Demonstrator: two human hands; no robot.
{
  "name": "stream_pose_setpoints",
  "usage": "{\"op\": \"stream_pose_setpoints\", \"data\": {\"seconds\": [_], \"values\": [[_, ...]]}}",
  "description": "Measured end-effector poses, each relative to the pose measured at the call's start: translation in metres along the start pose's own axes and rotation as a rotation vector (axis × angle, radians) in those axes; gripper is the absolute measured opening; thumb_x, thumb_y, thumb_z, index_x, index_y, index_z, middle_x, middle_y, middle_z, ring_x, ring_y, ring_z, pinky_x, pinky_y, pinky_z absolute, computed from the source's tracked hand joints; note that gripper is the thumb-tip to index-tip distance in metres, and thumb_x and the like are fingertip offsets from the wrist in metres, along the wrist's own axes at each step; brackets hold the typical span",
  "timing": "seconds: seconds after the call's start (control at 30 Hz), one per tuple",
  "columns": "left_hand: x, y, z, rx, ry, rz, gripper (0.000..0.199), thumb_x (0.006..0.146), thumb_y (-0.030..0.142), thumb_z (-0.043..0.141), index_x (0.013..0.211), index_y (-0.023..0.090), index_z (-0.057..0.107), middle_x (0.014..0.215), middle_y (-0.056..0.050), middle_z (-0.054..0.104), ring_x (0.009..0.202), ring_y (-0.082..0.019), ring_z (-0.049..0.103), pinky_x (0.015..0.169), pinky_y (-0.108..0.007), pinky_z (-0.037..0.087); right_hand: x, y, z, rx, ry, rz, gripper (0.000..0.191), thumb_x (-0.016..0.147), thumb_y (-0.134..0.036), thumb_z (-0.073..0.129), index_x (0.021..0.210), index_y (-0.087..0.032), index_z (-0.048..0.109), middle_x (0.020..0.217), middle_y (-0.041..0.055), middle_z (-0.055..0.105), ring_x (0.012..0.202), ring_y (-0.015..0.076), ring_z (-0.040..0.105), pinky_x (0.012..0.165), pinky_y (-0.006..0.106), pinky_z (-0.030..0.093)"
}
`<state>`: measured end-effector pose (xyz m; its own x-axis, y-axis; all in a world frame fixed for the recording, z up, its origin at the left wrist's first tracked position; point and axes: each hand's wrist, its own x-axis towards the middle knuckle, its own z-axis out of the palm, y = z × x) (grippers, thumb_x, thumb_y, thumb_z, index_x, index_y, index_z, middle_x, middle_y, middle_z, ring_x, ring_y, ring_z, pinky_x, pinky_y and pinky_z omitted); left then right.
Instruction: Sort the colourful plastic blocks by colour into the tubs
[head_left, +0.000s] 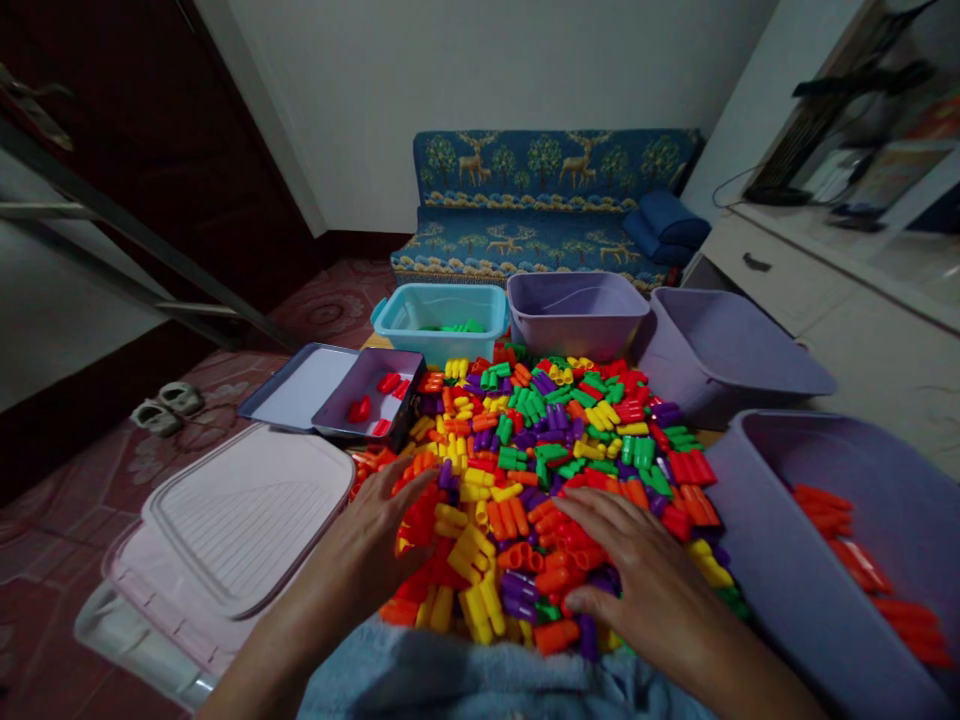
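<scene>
A wide heap of plastic pieces [525, 470] in red, orange, yellow, green and purple covers the surface before me. My left hand [390, 520] is at the heap's left side, fingers apart, beside orange and yellow pieces. Over orange pieces at the near right, my right hand [626, 550] is spread and holds nothing. Red pieces lie in a dark open tin [337, 415] at the left. Green pieces are inside the light blue tub [442, 345] behind the heap. Orange and red pieces lie in the near right purple bin [750, 500].
Two more purple bins, one at the back [577, 335] and one at the back right [697, 385], border the heap. Pale lids [247, 510] are stacked at the left. A patterned blue sofa [525, 235] stands beyond, and a white cabinet [825, 300] is at the right.
</scene>
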<state>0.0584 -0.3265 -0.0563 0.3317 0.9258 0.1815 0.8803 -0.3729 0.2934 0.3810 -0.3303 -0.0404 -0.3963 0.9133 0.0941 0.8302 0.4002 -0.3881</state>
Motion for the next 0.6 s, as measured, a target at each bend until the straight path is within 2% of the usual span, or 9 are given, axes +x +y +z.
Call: {"op": "stream_pose_setpoints", "data": {"seconds": [0.07,0.13,0.2,0.27,0.5,0.6], "values": [[-0.008,0.005,-0.001,0.009,0.012,-0.002,0.067,0.076,0.022,0.067,0.138,0.03,0.044,0.14,-0.014,0.045,0.126,-0.034,0.048,0.097,-0.052,0.048,-0.008,-0.001,0.004,-0.046,0.089,-0.055,0.064,0.07,-0.025,0.074,0.132,-0.029,0.055,0.133,0.0061,0.059,0.122,0.0291,0.053,0.102,0.048,0.046],[-0.015,0.012,0.0,0.001,0.027,-0.016,0.053,0.079,0.021,0.065,0.131,0.03,0.052,0.133,-0.012,0.05,0.118,-0.031,0.053,0.093,-0.05,0.051,-0.016,-0.005,0.008,-0.054,0.15,-0.104,0.055,0.075,-0.021,0.069,0.129,-0.027,0.057,0.134,0.0065,0.058,0.125,0.0281,0.051,0.104,0.048,0.044],[-0.023,0.02,0.004,-0.029,0.021,-0.024,0.038,0.084,0.022,0.06,0.121,0.029,0.059,0.126,-0.011,0.054,0.11,-0.028,0.058,0.088,-0.047,0.054,-0.023,-0.011,0.014,-0.034,0.177,-0.152,0.044,0.081,-0.018,0.062,0.124,-0.026,0.059,0.135,0.0068,0.057,0.128,0.0268,0.048,0.107,0.049,0.04],[-0.031,0.028,0.008,-0.073,-0.004,0.0,0.033,0.086,0.021,0.059,0.118,0.029,0.061,0.124,-0.01,0.054,0.109,-0.026,0.058,0.086,-0.044,0.056,-0.03,-0.019,0.023,-0.016,0.166,-0.186,0.039,0.084,-0.019,0.06,0.122,-0.026,0.061,0.138,0.0061,0.055,0.131,0.0263,0.044,0.11,0.05,0.037],[-0.048,0.041,0.02,-0.122,-0.094,0.084,0.071,0.07,0.018,0.077,0.133,0.03,0.048,0.146,-0.011,0.039,0.135,-0.034,0.035,0.104,-0.056,0.043,-0.044,-0.035,0.048,-0.095,0.049,-0.291,0.058,0.081,-0.025,0.067,0.136,-0.031,0.049,0.149,0.008,0.043,0.138,0.0312,0.034,0.111,0.066,0.023],[-0.042,0.043,0.025,-0.136,-0.098,0.092,0.076,0.069,0.021,0.078,0.137,0.03,0.045,0.146,-0.012,0.038,0.134,-0.034,0.036,0.104,-0.055,0.043,-0.038,-0.034,0.047,-0.102,0.025,-0.282,0.058,0.082,-0.023,0.066,0.137,-0.03,0.048,0.149,0.0084,0.043,0.139,0.0294,0.033,0.112,0.065,0.022]]}}
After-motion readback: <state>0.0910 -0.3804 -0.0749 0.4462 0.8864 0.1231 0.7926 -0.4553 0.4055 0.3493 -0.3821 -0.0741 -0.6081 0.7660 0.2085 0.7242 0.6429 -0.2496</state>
